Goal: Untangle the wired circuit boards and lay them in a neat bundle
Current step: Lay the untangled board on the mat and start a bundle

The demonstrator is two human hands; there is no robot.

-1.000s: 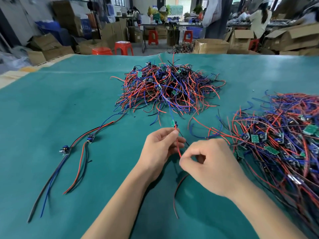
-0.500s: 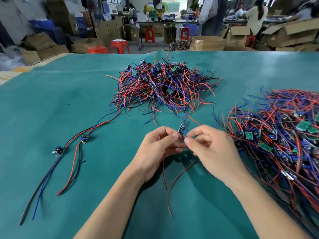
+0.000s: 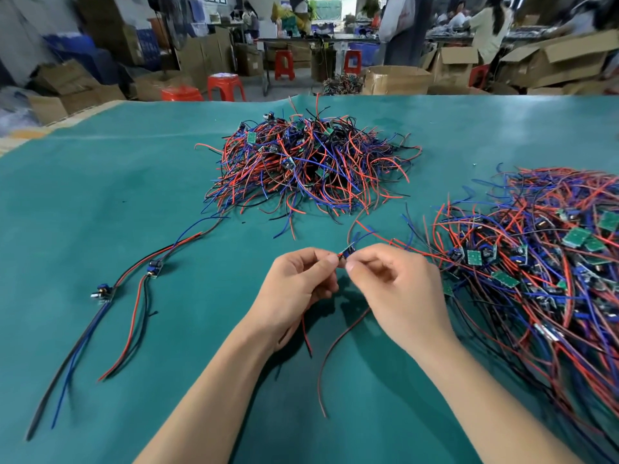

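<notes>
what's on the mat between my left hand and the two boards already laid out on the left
Nothing: in the head view, only bare green mat lies between the left hand and the two laid-out boards.

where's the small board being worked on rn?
Head view, centre: the small blue circuit board is pinched between left hand and right hand, above the green mat, near the right-side wire pile.
</notes>
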